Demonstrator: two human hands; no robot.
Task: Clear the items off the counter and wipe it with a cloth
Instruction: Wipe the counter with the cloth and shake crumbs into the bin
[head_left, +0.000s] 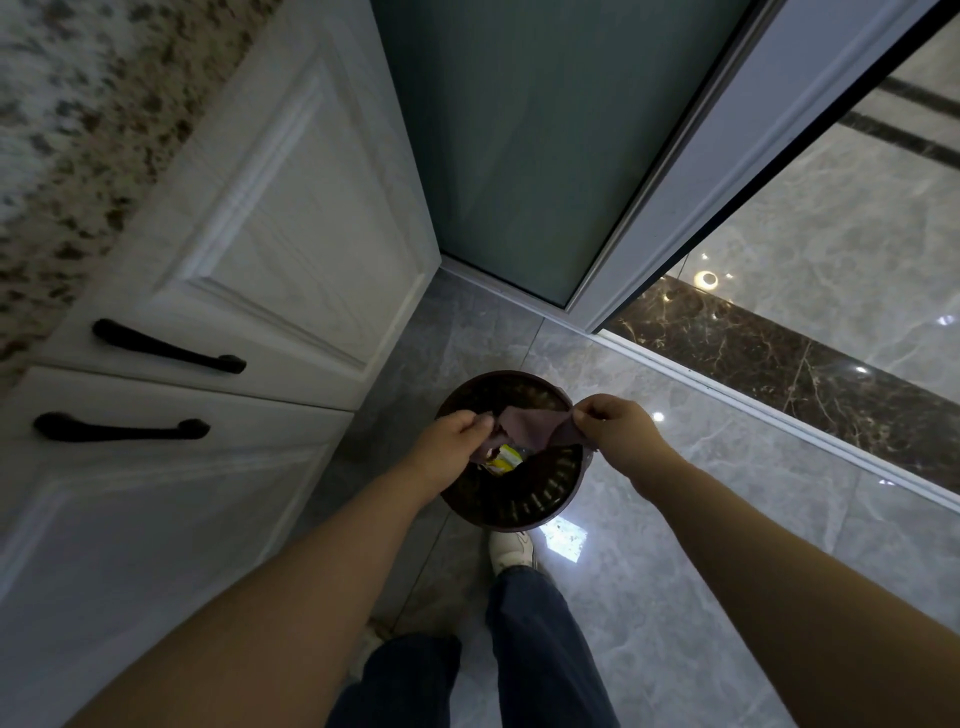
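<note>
A small purplish-brown cloth (530, 428) is stretched between both my hands, right above a round dark brown waste bin (524, 501) on the floor. My left hand (457, 444) grips the cloth's left end. My right hand (615, 426) pinches its right corner. Under the cloth, inside the bin, lies a yellow and white wrapper (505, 459). The speckled granite counter (67, 124) shows only as a strip at the far left, blurred.
White cabinet doors with black bar handles (169, 347) stand on the left, close to the bin. A frosted glass sliding door (524, 140) is straight ahead, with a dark marble threshold (779, 374) to the right. My feet and a white shoe (511, 551) stand just behind the bin.
</note>
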